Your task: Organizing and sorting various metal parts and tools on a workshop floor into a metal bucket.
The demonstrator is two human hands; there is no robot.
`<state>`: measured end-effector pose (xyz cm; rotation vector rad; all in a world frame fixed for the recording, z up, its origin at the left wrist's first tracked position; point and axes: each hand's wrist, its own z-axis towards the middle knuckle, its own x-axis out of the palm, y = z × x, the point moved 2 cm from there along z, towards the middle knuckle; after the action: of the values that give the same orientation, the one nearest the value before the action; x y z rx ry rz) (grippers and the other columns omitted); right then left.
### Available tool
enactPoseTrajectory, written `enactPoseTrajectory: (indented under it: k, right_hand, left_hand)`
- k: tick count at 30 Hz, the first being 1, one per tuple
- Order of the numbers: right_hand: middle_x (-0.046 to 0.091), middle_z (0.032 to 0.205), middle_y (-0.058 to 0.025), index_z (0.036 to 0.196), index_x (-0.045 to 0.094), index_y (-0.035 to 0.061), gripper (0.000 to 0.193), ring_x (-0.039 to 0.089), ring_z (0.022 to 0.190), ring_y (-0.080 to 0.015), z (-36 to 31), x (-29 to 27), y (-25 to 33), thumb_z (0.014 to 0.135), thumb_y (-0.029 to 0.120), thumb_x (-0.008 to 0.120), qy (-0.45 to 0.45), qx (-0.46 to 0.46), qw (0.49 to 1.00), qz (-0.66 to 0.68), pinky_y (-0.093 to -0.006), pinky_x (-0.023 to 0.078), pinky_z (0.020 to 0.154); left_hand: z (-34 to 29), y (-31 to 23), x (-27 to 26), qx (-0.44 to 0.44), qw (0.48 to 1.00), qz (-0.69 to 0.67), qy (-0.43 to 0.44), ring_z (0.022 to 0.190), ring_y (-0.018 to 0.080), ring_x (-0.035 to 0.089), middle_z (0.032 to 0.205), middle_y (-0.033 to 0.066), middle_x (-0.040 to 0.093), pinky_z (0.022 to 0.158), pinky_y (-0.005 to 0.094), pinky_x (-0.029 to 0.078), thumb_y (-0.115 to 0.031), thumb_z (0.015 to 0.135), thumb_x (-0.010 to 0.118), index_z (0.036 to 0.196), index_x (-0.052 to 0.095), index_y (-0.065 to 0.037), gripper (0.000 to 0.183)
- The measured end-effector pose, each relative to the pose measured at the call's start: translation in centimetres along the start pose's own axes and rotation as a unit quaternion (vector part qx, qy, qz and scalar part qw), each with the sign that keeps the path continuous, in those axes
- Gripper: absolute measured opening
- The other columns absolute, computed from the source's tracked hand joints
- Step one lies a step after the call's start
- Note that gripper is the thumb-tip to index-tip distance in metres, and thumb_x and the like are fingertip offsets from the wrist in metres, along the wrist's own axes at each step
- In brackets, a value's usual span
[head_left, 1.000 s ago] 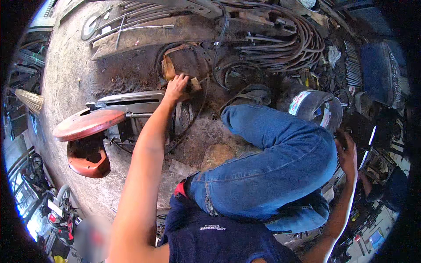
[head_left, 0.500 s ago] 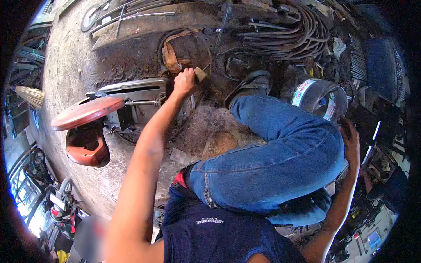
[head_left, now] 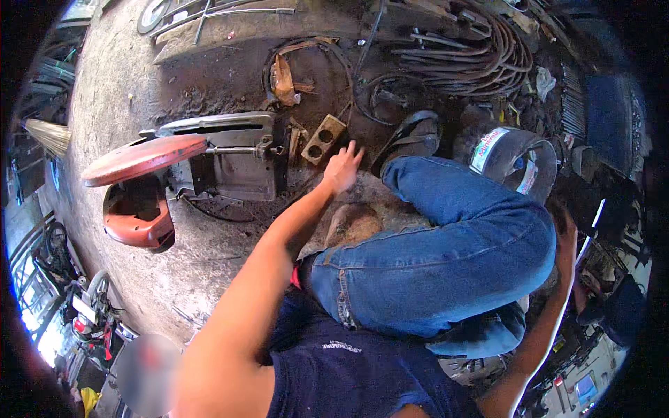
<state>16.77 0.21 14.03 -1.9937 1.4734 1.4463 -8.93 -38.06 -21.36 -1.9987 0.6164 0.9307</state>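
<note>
My left hand (head_left: 343, 168) is open, fingers apart, just short of a wooden-looking two-hole socket block (head_left: 324, 140) lying on the dirty ground. A dark cord runs from the block's far end. On the right, my right hand (head_left: 566, 235) is beside my bent knee in shadow; its fingers are mostly hidden, and any grip cannot be made out. A thin white rod-like thing (head_left: 596, 212) shows just past it. To the left lies a grey metal frame (head_left: 230, 164) with a red round disc (head_left: 143, 161) over it and an orange-red shell (head_left: 139, 226) beside it.
A thick coil of cable (head_left: 488, 63) lies at the far right. A round dark drum with a printed band (head_left: 519, 157) stands beyond my knee. My shoe (head_left: 414, 139) is right of the block. A torn brown scrap (head_left: 284, 80) and a broom (head_left: 49, 134) lie farther off.
My left hand has let go of the socket block and drawn back toward me and to the right. The block now lies flat, its two holes showing. My right hand stays by the knee.
</note>
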Motion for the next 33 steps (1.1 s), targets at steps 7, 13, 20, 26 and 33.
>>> enactPoseTrajectory:
  k: [7, 13, 20, 26, 33]
  right_hand:
    - [0.061, 0.117, -0.0160, 0.124, 0.056, 0.0034, 0.042, 0.059, 0.107, -0.0254, -1.5, -0.7, 0.8, 0.089, 0.026, 0.065, -0.023, 0.001, 1.000, -0.015, -0.0364, 0.043, 0.095]
    - [0.065, 0.108, -0.0101, 0.119, 0.057, -0.0015, 0.032, 0.060, 0.097, -0.0154, -0.2, 1.0, -0.3, 0.090, 0.011, 0.062, -0.016, -0.018, 0.990, 0.142, -0.0303, 0.047, 0.087]
    - [0.062, 0.113, -0.0095, 0.121, 0.058, -0.0006, 0.047, 0.058, 0.097, -0.0162, 7.7, 4.0, 5.0, 0.092, 0.037, 0.056, -0.019, 0.036, 0.843, 0.537, -0.0312, 0.046, 0.088]
    - [0.066, 0.100, -0.0106, 0.106, 0.062, 0.0048, 0.032, 0.063, 0.086, -0.0227, 13.0, 5.9, 2.5, 0.093, 0.031, 0.048, -0.066, -0.078, 0.796, 0.597, -0.0371, 0.051, 0.075]
    - [0.062, 0.112, -0.0120, 0.118, 0.057, 0.0048, 0.038, 0.063, 0.095, -0.0236, 9.4, 7.0, -3.9, 0.082, 0.014, 0.068, -0.029, 0.254, 0.789, 0.559, -0.0343, 0.053, 0.082]
  left_hand:
    - [0.4, 0.2, -0.1, -0.009, 0.997, -0.072, -0.020, 0.114, 0.0403, 0.050, 0.133, 0.0245, 0.044, 0.095, 0.0444, 0.045, -0.006, 0.064, 0.067, 0.122, 0.054, -0.004, 0.059]
    - [7.9, -8.7, -12.9, 0.099, 0.935, -0.236, -0.248, 0.100, 0.0396, 0.057, 0.110, 0.0214, 0.056, 0.085, 0.0406, 0.048, -0.007, 0.070, 0.070, 0.109, 0.059, -0.002, 0.042]
    - [17.1, -24.6, -21.5, 0.360, 0.860, -0.256, -0.256, 0.103, 0.0357, 0.058, 0.113, 0.0147, 0.058, 0.090, 0.0393, 0.048, -0.009, 0.066, 0.075, 0.109, 0.060, -0.005, 0.046]
    - [18.3, -32.3, -23.0, 0.483, 0.837, -0.223, -0.129, 0.112, 0.0325, 0.055, 0.123, 0.0138, 0.054, 0.096, 0.0377, 0.047, -0.019, 0.069, 0.077, 0.126, 0.053, -0.009, 0.062]
    - [16.9, -16.8, -27.2, 0.255, 0.939, -0.208, -0.099, 0.097, 0.0279, 0.063, 0.111, 0.0176, 0.063, 0.084, 0.0394, 0.051, -0.029, 0.089, 0.063, 0.122, 0.057, 0.000, 0.044]
